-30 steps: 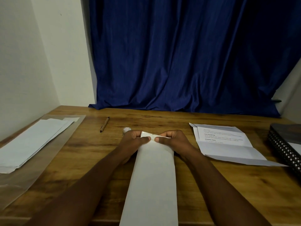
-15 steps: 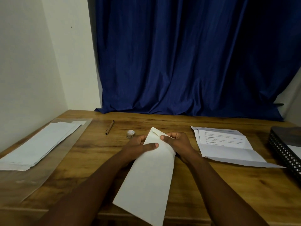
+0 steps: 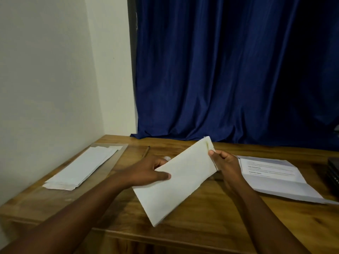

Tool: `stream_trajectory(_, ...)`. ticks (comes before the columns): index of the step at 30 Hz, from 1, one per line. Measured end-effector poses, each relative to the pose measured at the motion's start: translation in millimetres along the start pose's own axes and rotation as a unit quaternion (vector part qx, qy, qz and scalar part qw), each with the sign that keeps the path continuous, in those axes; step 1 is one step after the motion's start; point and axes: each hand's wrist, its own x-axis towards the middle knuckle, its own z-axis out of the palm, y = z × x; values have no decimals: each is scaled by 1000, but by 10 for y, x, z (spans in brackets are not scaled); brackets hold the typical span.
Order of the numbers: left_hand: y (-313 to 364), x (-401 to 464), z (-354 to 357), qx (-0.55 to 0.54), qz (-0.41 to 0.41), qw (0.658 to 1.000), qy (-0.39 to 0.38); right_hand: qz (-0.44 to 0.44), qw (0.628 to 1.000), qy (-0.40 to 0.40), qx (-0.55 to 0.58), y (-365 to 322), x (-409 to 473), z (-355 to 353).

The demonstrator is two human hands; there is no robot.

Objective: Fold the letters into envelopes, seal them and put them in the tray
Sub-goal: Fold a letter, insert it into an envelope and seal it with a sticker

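1. The wooden table [image 3: 211, 222] carries a stack of envelopes [image 3: 82, 167] on plastic at left.
2. Unfolded letters [image 3: 275, 178] lie at right, beside the dark tray [image 3: 333, 171]; its contents are hidden.
3. The cream envelope [image 3: 179, 178] is held tilted above the table.
4. The left hand [image 3: 146, 171] grips its upper edge; the right hand [image 3: 225, 164] pinches its far end.

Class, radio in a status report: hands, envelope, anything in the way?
Both hands gripping: left hand on long edge, right hand on far end. Envelope lifted, angled over table. Tray at right edge; unfolded letter lies between.
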Motion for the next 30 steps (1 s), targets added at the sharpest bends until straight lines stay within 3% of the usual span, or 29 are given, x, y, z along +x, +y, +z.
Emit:
stream_trajectory(2,-10,-41,-115,132,49,988,69,-36,999,-15,-22,-80,-28,-24)
stream_trajectory(5,-106,-104,-163,353,133,905,196,-108,990,-44,-83,-168,-60,-72)
stream_trajectory(8,-261,-159,-1,386,187,875,223,-164,965,-67,-192,-150,-133,-138)
stream_trajectory(11,-506,-168,340,420,160,868,209,-77,964,-96,-236,34,-236,-233)
stream_trajectory(13,-658,-186,526,427,126,881,159,-61,939,-114,-317,206,-248,-306)
stream_trajectory(16,-821,-185,576,339,74,932,100,-66,904,-127,-403,255,-285,-368)
stream_trajectory(23,-965,-119,607,245,57,962,108,-58,874,-157,-455,244,-185,-430)
stream_trajectory(26,-1011,-109,618,223,49,968,105,-48,887,-139,-437,230,-77,-378)
stream_trajectory(30,-995,-117,613,192,50,972,124,-30,948,-87,-305,145,102,-93)
